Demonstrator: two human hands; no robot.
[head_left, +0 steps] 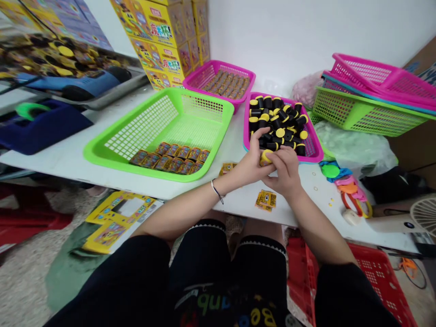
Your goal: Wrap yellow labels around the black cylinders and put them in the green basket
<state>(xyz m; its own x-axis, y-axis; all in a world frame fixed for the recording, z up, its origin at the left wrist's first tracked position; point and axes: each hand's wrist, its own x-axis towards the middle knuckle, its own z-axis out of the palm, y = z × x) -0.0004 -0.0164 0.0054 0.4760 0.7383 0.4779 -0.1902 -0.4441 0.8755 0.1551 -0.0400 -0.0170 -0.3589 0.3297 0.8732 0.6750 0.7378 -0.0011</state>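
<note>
Both hands meet over the table's front edge around a small yellow-capped container (265, 157). My left hand (256, 156) is closed on it from the left, the index finger sticking up. My right hand (285, 169) grips it from the right with bent fingers, which hide much of its body. Just below the hands lies a small pile of yellow printed labels (266, 200). Another label stack (226, 168) is partly behind my left wrist. Behind my hands a pink basket (316, 153) holds many black cylinders with yellow caps (279, 132).
On the left stands a green basket (136, 119) with rows of labelled cylinders (175, 159). A second pink basket (250, 75) holds more, beside stacked yellow boxes (166, 59). Nested baskets (357, 109), a plastic bag (354, 145) and colourful tape rolls (350, 188) are at right. A blue tape dispenser (37, 127) sits far left.
</note>
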